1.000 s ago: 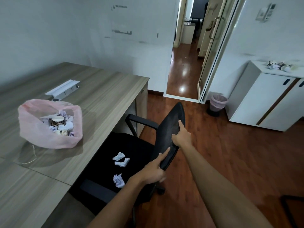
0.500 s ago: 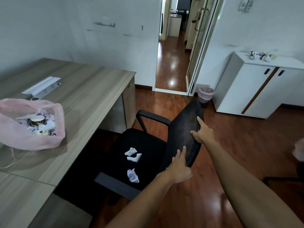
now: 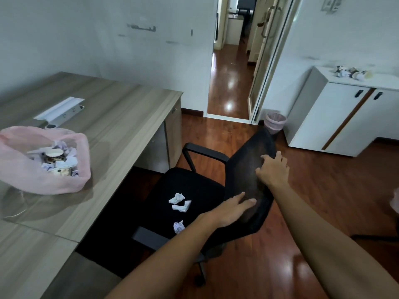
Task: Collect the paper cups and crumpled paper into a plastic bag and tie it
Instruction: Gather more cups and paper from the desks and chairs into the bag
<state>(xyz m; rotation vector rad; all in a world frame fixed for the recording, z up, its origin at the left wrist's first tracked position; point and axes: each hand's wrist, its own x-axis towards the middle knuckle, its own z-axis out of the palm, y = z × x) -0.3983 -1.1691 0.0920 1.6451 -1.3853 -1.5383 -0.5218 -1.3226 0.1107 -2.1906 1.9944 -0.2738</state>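
Note:
A pink plastic bag (image 3: 26, 175) sits open on the wooden desk (image 3: 121, 126), with paper cups (image 3: 55, 155) and crumpled paper inside. Three crumpled paper balls (image 3: 179, 202) lie on the seat of a black office chair (image 3: 257, 169) pulled out from the desk. My left hand (image 3: 230, 209) rests flat on the lower chair back with straight fingers. My right hand (image 3: 273, 171) lies on the upper chair back, fingers spread over its edge. More cups and crumpled paper (image 3: 350, 72) sit on top of a white cabinet (image 3: 336, 121) at the right.
A small bin with a pink liner (image 3: 275, 124) stands by the doorway between the chair and the cabinet. A white cable tray (image 3: 59, 108) lies on the desk behind the bag. Wooden floor extends right of the chair; another chair base shows at the right edge.
The chair has rolled out from the desk and turned, its back now further right. Both hands stayed on the chair back; the left hand flattened against it.

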